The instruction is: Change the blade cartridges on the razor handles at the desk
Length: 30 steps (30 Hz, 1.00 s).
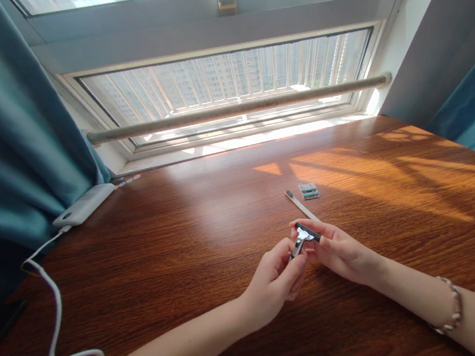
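Above the front half of the wooden table, both of my hands meet at a razor (302, 236) with a silver neck and a dark head. My left hand (277, 274) is closed around its handle, most of which the fingers hide. My right hand (336, 246) grips the razor's head at its ends between thumb and fingers. Just beyond the right hand lies a toothbrush (300, 205) with a pale handle and dark bristles, its near end hidden behind that hand. Beside it rests a small clear case (309, 191) with green and dark strips, perhaps razor cartridges.
A white power strip (85, 205) sits at the table's far left, its white cable (57, 315) running down the left side. A blue curtain (17, 112) hangs beside it. Behind the wooden table (164, 250), a rail (237, 108) crosses the window.
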{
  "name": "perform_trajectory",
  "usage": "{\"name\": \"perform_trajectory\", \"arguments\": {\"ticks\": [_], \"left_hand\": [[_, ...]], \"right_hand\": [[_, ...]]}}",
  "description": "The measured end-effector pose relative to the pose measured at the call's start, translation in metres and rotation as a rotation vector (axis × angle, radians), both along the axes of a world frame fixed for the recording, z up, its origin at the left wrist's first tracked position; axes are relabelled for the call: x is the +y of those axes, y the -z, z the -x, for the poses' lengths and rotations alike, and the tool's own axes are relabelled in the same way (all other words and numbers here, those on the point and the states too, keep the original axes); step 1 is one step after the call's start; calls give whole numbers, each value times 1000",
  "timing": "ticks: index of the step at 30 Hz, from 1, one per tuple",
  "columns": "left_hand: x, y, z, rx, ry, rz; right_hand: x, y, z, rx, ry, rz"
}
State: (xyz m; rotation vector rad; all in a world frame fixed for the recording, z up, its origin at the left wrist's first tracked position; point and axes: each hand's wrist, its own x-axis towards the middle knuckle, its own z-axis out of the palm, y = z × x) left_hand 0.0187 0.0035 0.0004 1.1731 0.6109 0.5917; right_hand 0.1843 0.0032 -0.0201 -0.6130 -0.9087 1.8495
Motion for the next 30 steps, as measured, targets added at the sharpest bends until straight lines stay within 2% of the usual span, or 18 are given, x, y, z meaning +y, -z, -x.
{"name": "perform_trajectory", "arguments": {"ticks": [8,12,30], "left_hand": [[1,-3,0,-7,-53,116],[1,-2,0,-1,-51,118],[0,-3,0,21,-40,56]], "right_hand": [[2,-2,-2,-136,130,-108],[2,-2,-2,-180,155,-142],[0,-6,-3,-137,163,-59]]}}
